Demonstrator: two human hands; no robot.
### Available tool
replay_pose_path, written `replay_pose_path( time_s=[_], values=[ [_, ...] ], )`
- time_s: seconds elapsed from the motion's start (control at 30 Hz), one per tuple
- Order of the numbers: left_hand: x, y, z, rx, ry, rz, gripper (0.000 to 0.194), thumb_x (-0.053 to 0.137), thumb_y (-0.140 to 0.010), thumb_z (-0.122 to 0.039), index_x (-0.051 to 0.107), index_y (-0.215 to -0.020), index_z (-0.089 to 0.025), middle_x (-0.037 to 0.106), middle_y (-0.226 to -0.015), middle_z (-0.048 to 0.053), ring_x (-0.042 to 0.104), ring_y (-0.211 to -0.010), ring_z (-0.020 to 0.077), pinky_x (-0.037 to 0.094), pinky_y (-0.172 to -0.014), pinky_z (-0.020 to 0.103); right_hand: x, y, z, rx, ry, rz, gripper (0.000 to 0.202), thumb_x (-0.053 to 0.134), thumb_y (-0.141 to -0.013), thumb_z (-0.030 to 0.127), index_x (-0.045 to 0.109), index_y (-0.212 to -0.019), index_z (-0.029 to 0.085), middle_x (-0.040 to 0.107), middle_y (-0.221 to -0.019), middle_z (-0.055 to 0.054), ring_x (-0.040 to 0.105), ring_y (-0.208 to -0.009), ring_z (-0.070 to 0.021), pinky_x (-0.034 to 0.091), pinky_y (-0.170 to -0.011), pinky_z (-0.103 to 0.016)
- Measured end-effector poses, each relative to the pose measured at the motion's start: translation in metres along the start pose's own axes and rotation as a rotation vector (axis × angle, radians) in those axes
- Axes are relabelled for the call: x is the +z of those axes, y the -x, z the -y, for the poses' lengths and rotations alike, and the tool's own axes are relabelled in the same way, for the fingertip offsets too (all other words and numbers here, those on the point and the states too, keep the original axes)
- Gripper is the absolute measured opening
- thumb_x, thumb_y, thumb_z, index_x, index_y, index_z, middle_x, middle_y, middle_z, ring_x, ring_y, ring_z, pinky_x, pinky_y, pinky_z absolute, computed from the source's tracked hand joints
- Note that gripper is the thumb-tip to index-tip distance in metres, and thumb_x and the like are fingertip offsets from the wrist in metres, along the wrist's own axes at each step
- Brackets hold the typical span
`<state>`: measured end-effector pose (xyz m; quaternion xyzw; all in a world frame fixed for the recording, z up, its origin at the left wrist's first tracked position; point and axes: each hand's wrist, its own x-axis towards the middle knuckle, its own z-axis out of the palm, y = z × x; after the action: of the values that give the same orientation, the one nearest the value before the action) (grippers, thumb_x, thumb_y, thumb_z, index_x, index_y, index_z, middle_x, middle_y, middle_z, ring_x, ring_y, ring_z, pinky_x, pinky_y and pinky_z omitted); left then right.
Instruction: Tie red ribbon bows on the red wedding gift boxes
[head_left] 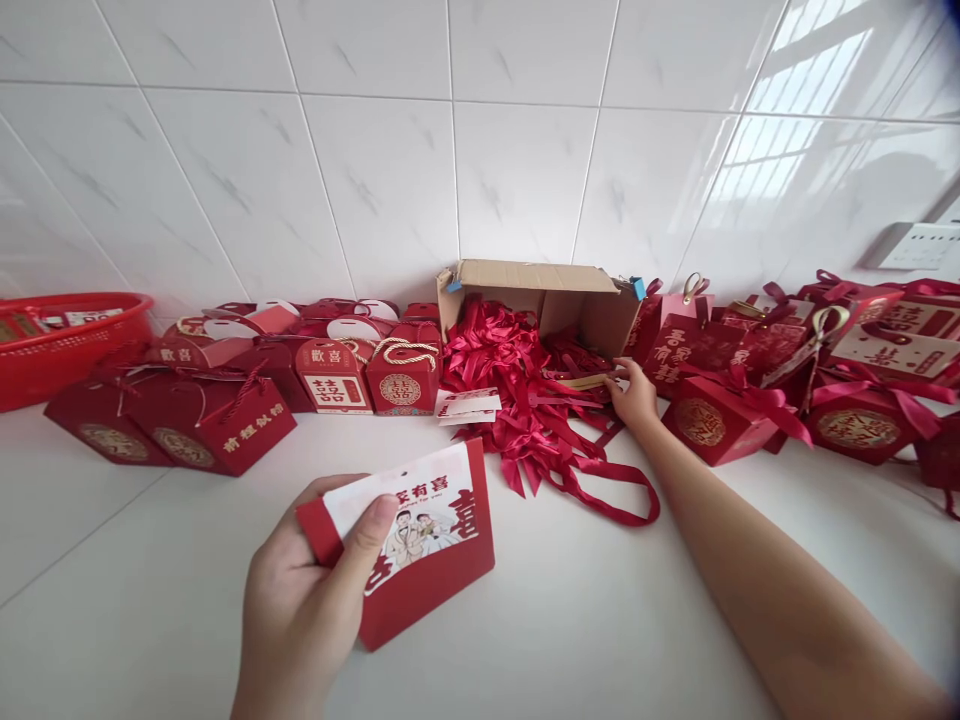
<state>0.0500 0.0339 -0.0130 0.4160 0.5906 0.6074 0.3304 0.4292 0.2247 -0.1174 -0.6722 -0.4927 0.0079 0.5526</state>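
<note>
My left hand (319, 570) grips a red box (431, 595) with a white card (424, 520) on its front, which shows a cartoon couple; my thumb presses on the card. Farther off, my right hand (632, 392) reaches to the right side of an open cardboard box (536, 275) lying against the wall. Its fingertips are at a gold and red ribbon (581, 381), and what they pinch is too small to make out. Dark pink ribbons (495, 345) spill from the cardboard box onto the counter. Small white cards (469, 404) lie at the left edge of the ribbons.
Several red gift boxes (405, 375) with rope handles stand to the left, near a red plastic basket (82, 350). Ribbon-tied red boxes (712, 415) stand at the right. Behind rises a white tiled wall (397, 150) with a socket (919, 246) at the right.
</note>
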Motion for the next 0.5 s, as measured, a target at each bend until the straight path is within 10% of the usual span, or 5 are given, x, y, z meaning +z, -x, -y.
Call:
replay_pose_path(
  time_s=[0.5],
  values=[
    [-0.006,0.002,0.0,0.084,0.089,0.194,0.034,0.07,-0.07,-0.049,0.058,-0.079,-0.02,0.061,-0.061,-0.001,0.061,-0.056,0.0177,0.05,-0.052,0.026,-0.03,-0.01,0.075,0.175,-0.646,-0.315,0.022,0.073,-0.068,0.037,0.064,-0.077,0.019,0.06,-0.063,0.0,0.058,-0.056,-0.0147,0.053,-0.06,-0.032]
  ],
)
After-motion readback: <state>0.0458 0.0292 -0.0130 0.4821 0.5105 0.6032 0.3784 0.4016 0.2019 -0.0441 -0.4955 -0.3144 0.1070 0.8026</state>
